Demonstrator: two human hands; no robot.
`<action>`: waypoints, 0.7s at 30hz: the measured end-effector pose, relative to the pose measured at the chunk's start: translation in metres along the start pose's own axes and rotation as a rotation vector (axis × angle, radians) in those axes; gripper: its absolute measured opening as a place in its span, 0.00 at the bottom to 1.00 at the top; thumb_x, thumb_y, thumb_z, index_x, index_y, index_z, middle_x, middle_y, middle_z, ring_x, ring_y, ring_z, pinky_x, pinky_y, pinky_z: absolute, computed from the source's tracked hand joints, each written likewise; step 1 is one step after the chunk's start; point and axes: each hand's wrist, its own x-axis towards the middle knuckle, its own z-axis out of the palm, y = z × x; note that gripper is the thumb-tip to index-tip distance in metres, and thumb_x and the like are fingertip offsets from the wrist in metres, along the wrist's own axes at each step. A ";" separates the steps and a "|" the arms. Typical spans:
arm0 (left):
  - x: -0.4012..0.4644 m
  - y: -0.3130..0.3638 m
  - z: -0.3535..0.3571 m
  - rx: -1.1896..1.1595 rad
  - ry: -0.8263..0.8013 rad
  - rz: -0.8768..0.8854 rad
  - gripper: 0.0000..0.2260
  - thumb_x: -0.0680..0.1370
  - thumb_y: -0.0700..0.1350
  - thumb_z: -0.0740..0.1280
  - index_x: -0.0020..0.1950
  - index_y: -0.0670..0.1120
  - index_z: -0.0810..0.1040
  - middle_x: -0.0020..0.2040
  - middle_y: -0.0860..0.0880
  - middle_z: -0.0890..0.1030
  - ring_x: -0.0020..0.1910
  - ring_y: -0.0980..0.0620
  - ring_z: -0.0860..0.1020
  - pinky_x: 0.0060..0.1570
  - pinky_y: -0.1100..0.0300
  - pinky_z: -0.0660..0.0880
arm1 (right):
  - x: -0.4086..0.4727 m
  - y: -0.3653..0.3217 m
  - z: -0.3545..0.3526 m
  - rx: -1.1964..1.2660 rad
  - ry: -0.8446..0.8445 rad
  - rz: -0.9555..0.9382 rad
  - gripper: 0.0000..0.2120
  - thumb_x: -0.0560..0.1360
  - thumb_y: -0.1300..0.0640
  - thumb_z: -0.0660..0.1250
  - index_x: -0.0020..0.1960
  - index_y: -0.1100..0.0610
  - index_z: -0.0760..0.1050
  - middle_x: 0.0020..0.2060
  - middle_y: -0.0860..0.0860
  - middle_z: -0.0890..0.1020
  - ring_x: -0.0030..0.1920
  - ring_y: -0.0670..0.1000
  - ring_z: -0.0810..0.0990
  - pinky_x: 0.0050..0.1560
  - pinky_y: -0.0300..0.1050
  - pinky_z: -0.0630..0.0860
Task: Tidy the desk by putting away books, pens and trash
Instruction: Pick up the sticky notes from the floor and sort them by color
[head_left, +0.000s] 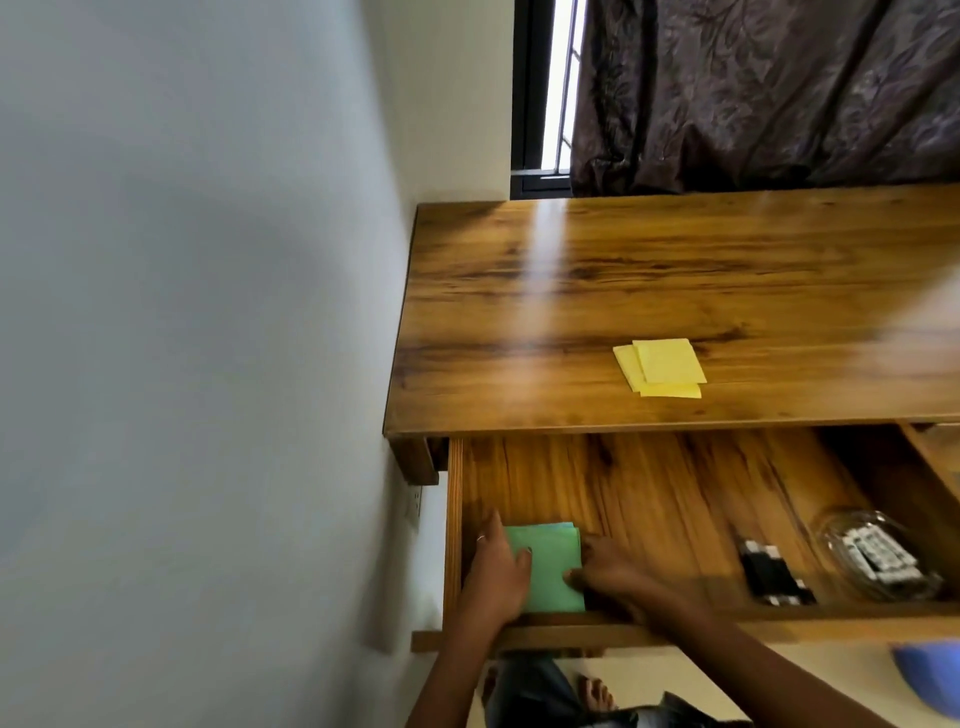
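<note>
A small stack of green paper squares (548, 564) lies in the front left corner of the open wooden drawer (675, 493). My left hand (493, 571) rests on the stack's left edge, a ring on one finger. My right hand (608, 569) pinches the stack's right edge. A stack of yellow paper squares (662, 368) lies on the wooden desk top (623, 291), near its front edge.
Further right in the drawer lie dark pens or markers (774, 574) and a clear glass dish (878, 556) holding black-and-white items. A white wall borders the desk's left side. Dark curtains hang behind it. A blue object (930, 675) shows at lower right.
</note>
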 end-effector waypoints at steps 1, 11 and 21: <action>0.000 -0.002 0.002 0.027 -0.022 0.002 0.31 0.82 0.46 0.57 0.78 0.48 0.41 0.77 0.43 0.55 0.72 0.46 0.64 0.68 0.51 0.67 | 0.000 0.001 0.000 -0.012 -0.004 0.001 0.21 0.74 0.62 0.66 0.65 0.55 0.69 0.52 0.50 0.80 0.51 0.48 0.80 0.49 0.44 0.79; 0.007 -0.008 0.014 0.460 -0.113 0.161 0.30 0.81 0.45 0.58 0.78 0.49 0.45 0.79 0.51 0.46 0.77 0.48 0.46 0.76 0.47 0.50 | -0.010 -0.005 0.001 -0.067 0.073 -0.072 0.21 0.75 0.64 0.63 0.67 0.54 0.67 0.57 0.53 0.77 0.52 0.50 0.78 0.47 0.42 0.79; 0.012 -0.008 0.012 0.645 -0.242 0.143 0.31 0.81 0.47 0.56 0.78 0.47 0.40 0.79 0.49 0.41 0.77 0.47 0.40 0.75 0.46 0.45 | -0.019 -0.021 0.008 -0.291 -0.255 -0.273 0.18 0.77 0.65 0.59 0.66 0.57 0.69 0.61 0.53 0.76 0.60 0.49 0.75 0.63 0.45 0.72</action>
